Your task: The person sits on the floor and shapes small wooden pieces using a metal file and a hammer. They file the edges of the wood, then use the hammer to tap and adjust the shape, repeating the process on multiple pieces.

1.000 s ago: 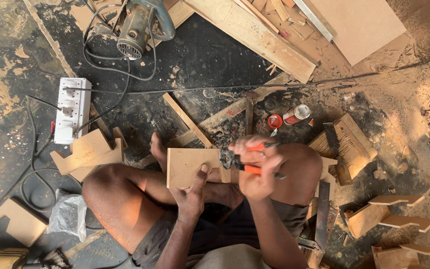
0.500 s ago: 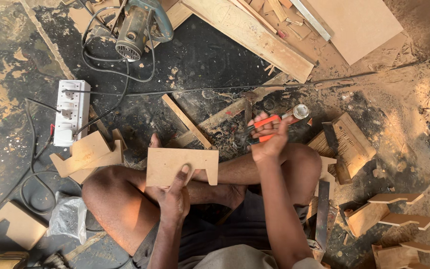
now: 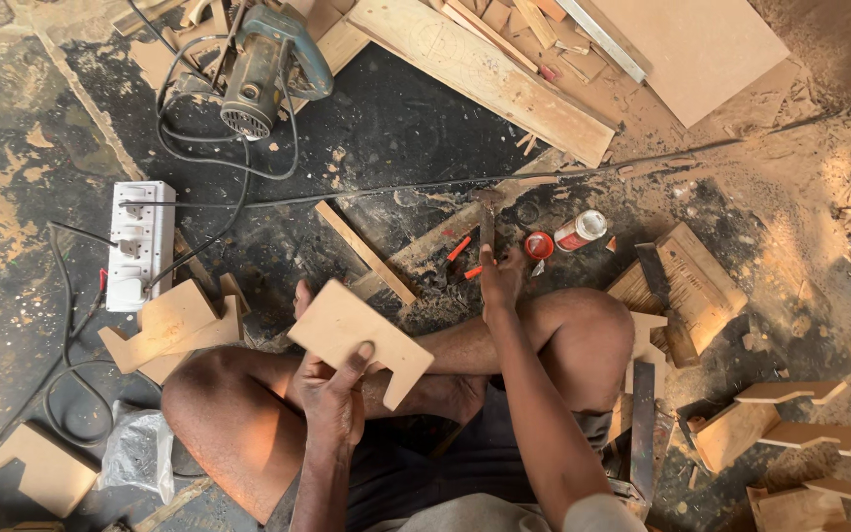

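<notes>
I sit cross-legged on the floor. My left hand (image 3: 332, 394) grips a flat, notched wooden piece (image 3: 357, 337) from below and holds it tilted over my left knee. My right hand (image 3: 500, 276) reaches forward past my right knee. Its fingers are closed on the lower end of a dark tool (image 3: 487, 219), apparently a hammer, which points away from me. Red-handled pliers (image 3: 461, 258) lie on the floor just left of that hand.
A red lid (image 3: 539, 244) and a small can (image 3: 580, 230) lie right of the tool. Cut wooden shapes are stacked at my left (image 3: 174, 325) and right (image 3: 790, 424). A power strip (image 3: 140, 244), a circular saw (image 3: 268, 69), cables, a plank (image 3: 485, 74) and a board (image 3: 701, 49) lie beyond.
My right hand carried the red-handled pliers forward from the wooden piece, left them on the floor and closed on the dark tool. My left hand tilted the wooden piece.
</notes>
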